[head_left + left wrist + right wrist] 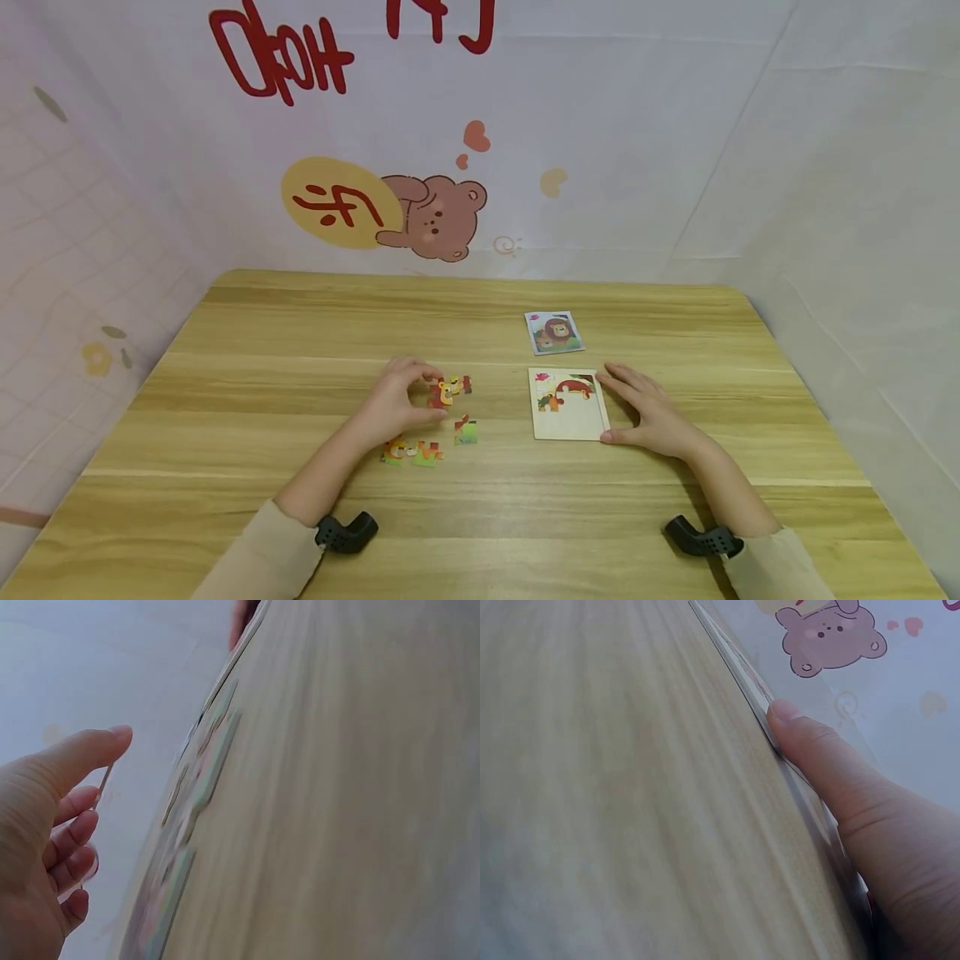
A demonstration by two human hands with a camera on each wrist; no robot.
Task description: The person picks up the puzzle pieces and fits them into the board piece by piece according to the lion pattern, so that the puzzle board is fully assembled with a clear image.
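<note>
My left hand (386,404) pinches a jigsaw piece (444,393) with a brown and orange animal picture between thumb and fingers. In the left wrist view the held piece shows only as a thin edge. Close by on the table lie several loose pieces: a green one (466,430), an orange-and-green one (428,453), and a yellow-and-red one (463,384) just beyond the fingertips. My right hand (648,412) rests along the right side of the puzzle tray (570,427), thumb at the near corner and fairly straight fingers at the far corner. Fitted pieces (575,387) fill the tray's upper part.
Behind the tray lies a picture card (555,332) with a lion on it. The wooden table (480,517) meets a printed cloth wall (600,242) at its back. Dark wrist cameras (347,533) sit on both wrists.
</note>
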